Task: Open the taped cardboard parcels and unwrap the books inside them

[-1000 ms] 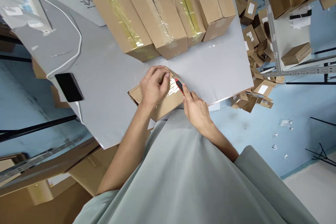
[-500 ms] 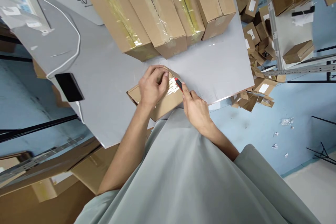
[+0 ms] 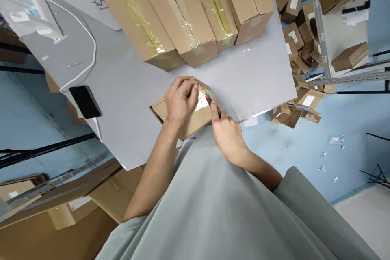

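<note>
A small taped cardboard box (image 3: 195, 120) lies at the near edge of the grey table (image 3: 131, 89). My left hand (image 3: 180, 99) presses down on the box's top, its fingers curled over the far end. My right hand (image 3: 227, 132) is closed on a red and black utility knife (image 3: 211, 102). The knife's tip rests on the clear tape along the top of the box, right beside my left fingers.
Several long taped cartons (image 3: 189, 16) lie side by side at the back of the table. A black phone (image 3: 85, 101) on a white cable (image 3: 88, 57) sits at the left. Small cardboard boxes (image 3: 300, 48) are heaped on the blue floor by a metal shelf (image 3: 344, 77).
My right hand has drawn the knife a little nearer to me along the tape. My left hand has stayed on the box.
</note>
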A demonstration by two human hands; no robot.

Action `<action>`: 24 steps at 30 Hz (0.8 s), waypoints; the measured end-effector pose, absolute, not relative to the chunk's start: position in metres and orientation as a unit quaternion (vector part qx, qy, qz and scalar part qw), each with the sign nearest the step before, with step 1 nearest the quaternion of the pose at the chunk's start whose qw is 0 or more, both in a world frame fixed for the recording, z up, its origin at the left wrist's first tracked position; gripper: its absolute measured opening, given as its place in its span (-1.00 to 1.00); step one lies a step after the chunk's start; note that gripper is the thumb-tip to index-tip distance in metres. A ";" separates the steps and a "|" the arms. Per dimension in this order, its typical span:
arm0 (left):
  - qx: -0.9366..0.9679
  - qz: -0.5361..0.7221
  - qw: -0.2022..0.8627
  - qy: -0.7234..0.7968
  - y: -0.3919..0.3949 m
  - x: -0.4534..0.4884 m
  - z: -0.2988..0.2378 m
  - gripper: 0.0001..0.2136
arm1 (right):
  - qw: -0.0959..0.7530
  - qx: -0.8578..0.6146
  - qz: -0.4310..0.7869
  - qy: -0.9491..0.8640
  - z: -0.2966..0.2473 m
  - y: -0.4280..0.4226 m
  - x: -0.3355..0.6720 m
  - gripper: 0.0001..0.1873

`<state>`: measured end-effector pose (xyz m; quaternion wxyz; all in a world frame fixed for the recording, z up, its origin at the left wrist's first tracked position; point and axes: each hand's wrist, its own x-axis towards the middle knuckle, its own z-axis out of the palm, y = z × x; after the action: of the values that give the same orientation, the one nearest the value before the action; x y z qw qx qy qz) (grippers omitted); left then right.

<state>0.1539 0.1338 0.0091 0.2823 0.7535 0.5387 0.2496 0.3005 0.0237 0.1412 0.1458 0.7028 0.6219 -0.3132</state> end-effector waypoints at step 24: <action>0.794 0.175 0.288 0.506 0.132 0.159 0.024 -0.55 | -0.063 0.755 -0.332 0.561 0.127 -0.070 0.378 -0.39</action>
<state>0.1590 0.1325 0.0239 0.2878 0.7943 0.5056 0.1750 0.3776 -0.0701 0.1274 -0.0635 0.7554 0.5613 -0.3322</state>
